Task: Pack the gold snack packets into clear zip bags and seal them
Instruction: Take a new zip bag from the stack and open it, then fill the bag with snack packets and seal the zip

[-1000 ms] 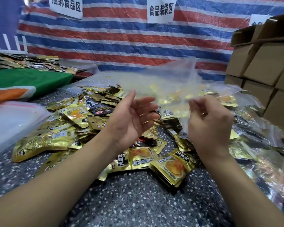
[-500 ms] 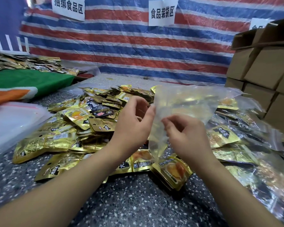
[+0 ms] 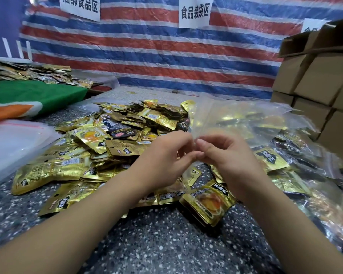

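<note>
You hold an empty clear zip bag (image 3: 216, 117) up over the middle of the speckled table (image 3: 166, 244), its near edge pinched between both hands. The left hand (image 3: 162, 157) and the right hand (image 3: 228, 157) meet fingertip to fingertip at that edge, fingers curled in on the film; the bag rises from the pinch and fans away from you, thin enough that the gold behind it shows through. Whether its mouth is parted at the pinch cannot be told.

Under and behind your left hand lies the heap of gold snack packets (image 3: 111, 143), loose and overlapping, a few dark packets among them. Just below your right wrist a small stack of gold packets (image 3: 208, 202) sits on the table, face up, apart from the main heap's edge. To your right, filled zip bags (image 3: 289, 155) lie piled against one another, gold packets visible through the plastic.

At the left edge of the table rests a stack of flat clear bags (image 3: 12, 143) with a red strip along the top. Beyond it lies a green and orange cloth (image 3: 28, 95), and farther back another spread of packets (image 3: 28, 74). Cardboard boxes (image 3: 321, 80) stand stacked at the right. A red, white and blue striped tarp (image 3: 156, 56) forms the backdrop, with white paper signs (image 3: 194, 12) bearing Chinese characters fixed to it.
</note>
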{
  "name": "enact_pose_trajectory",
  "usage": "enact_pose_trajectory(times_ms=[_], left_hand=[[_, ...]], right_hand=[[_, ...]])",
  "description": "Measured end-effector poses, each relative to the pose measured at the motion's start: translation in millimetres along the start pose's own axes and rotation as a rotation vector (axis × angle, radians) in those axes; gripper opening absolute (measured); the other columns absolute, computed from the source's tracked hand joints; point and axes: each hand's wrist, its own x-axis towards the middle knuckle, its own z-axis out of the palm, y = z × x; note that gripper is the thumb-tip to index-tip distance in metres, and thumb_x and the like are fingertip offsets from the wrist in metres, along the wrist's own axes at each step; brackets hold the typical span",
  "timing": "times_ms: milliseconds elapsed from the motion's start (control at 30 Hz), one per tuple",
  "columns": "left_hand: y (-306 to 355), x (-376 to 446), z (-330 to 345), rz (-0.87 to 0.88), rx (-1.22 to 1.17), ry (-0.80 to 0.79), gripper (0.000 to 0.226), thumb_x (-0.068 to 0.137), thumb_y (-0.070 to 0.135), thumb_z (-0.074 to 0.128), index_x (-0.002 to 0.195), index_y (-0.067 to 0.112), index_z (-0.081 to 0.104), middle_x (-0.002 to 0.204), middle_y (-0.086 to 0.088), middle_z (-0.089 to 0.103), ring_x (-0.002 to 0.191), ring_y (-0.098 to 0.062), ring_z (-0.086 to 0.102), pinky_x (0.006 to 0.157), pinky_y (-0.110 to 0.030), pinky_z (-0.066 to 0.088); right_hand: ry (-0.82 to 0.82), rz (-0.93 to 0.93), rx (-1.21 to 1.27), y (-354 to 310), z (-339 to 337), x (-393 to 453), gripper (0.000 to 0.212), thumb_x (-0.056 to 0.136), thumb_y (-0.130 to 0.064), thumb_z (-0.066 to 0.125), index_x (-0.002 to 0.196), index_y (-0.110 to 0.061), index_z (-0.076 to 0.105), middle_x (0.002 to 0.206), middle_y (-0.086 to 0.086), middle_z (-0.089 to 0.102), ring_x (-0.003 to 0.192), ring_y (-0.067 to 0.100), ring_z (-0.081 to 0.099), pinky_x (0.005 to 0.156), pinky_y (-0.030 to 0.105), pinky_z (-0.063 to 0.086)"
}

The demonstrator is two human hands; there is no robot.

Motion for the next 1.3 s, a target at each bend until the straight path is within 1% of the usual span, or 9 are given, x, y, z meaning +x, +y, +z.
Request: enact_pose_trajectory(times_ms=[133, 367, 500, 667, 900, 1000, 1100, 1233, 1300], left_hand=[[1, 1, -2, 0.021, 0.023, 0.002, 0.023, 0.085, 0.019, 0.074, 0.072, 0.007, 0.059, 0.066, -0.001, 0.055, 0.063, -0.015, 0.046, 0.059, -0.033, 0.040], [-1, 0, -4, 0.002, 0.060, -0.012, 0.031, 0.081, 0.026, 0.079, 0.067, 0.009, 0.055, 0.062, 0.002, 0.052, 0.058, -0.013, 0.044, 0.053, -0.029, 0.038], [-5, -1, -3, -0.022, 0.087, -0.013, 0.029, 0.083, 0.020, 0.075, 0.065, 0.016, 0.053, 0.057, 0.014, 0.042, 0.055, 0.000, 0.040, 0.052, -0.017, 0.027], [-5, -2, -3, -0.028, 0.049, -0.044, 0.009, 0.087, 0.012, 0.070, 0.079, 0.017, 0.069, 0.058, 0.023, 0.044, 0.060, 0.009, 0.047, 0.054, -0.009, 0.029], [-3, 1, -3, -0.185, -0.153, -0.070, 0.013, 0.095, 0.014, 0.062, 0.090, 0.011, 0.073, 0.056, 0.013, 0.055, 0.047, 0.001, 0.043, 0.046, -0.011, 0.027], [-6, 5, -8, -0.338, -0.205, -0.005, 0.021, 0.099, 0.019, 0.054, 0.086, 0.013, 0.069, 0.059, 0.004, 0.059, 0.040, -0.001, 0.040, 0.040, -0.014, 0.030], [-11, 8, -13, -0.424, -0.122, 0.064, 0.025, 0.102, 0.023, 0.048, 0.085, 0.016, 0.066, 0.062, 0.000, 0.060, 0.039, -0.003, 0.047, 0.042, -0.022, 0.035], [-5, 2, -7, -0.295, -0.001, 0.083, 0.012, 0.098, 0.028, 0.055, 0.108, 0.023, 0.059, 0.075, 0.010, 0.060, 0.059, -0.020, 0.060, 0.059, -0.044, 0.053], [-1, -1, -5, -0.124, 0.093, 0.110, 0.036, 0.096, 0.023, 0.059, 0.131, 0.026, 0.049, 0.076, 0.012, 0.058, 0.055, -0.013, 0.054, 0.054, -0.042, 0.051]], right_hand=[[-0.008, -0.064, -0.058, -2, -1, 0, 0.008, 0.090, -0.007, 0.067, 0.091, -0.008, 0.075, 0.084, 0.011, 0.076, 0.080, 0.021, 0.073, 0.073, 0.027, 0.057], [-0.073, -0.093, -0.077, -4, 1, -1, 0.019, 0.092, -0.003, 0.065, 0.080, -0.015, 0.075, 0.073, 0.004, 0.074, 0.067, 0.012, 0.069, 0.062, 0.020, 0.054], [-0.074, -0.084, -0.108, -3, 2, -2, 0.012, 0.092, -0.004, 0.065, 0.086, -0.010, 0.074, 0.076, 0.005, 0.076, 0.070, 0.014, 0.073, 0.064, 0.018, 0.054], [-0.061, -0.085, -0.145, -4, 2, -3, 0.007, 0.089, -0.013, 0.069, 0.086, -0.011, 0.074, 0.077, 0.004, 0.076, 0.074, 0.014, 0.074, 0.067, 0.018, 0.054], [0.083, -0.075, -0.140, -10, 3, -2, 0.010, 0.086, -0.018, 0.075, 0.077, -0.014, 0.072, 0.067, -0.001, 0.072, 0.061, 0.006, 0.067, 0.053, 0.016, 0.049], [0.273, -0.104, -0.207, -13, -5, -1, 0.014, 0.089, -0.023, 0.072, 0.076, -0.019, 0.068, 0.061, -0.005, 0.067, 0.055, 0.003, 0.062, 0.048, 0.017, 0.045], [0.510, -0.162, -0.367, -14, -15, 1, 0.021, 0.088, -0.021, 0.064, 0.068, -0.019, 0.056, 0.061, -0.003, 0.058, 0.063, 0.022, 0.066, 0.051, 0.028, 0.042], [0.472, -0.181, -0.468, -11, -10, -1, 0.022, 0.083, -0.017, 0.057, 0.065, -0.015, 0.045, 0.062, 0.011, 0.055, 0.068, 0.039, 0.065, 0.049, 0.032, 0.043], [0.445, -0.171, -0.460, -9, -7, -1, 0.024, 0.083, -0.017, 0.055, 0.064, -0.015, 0.041, 0.064, 0.021, 0.054, 0.065, 0.040, 0.065, 0.047, 0.033, 0.043]])
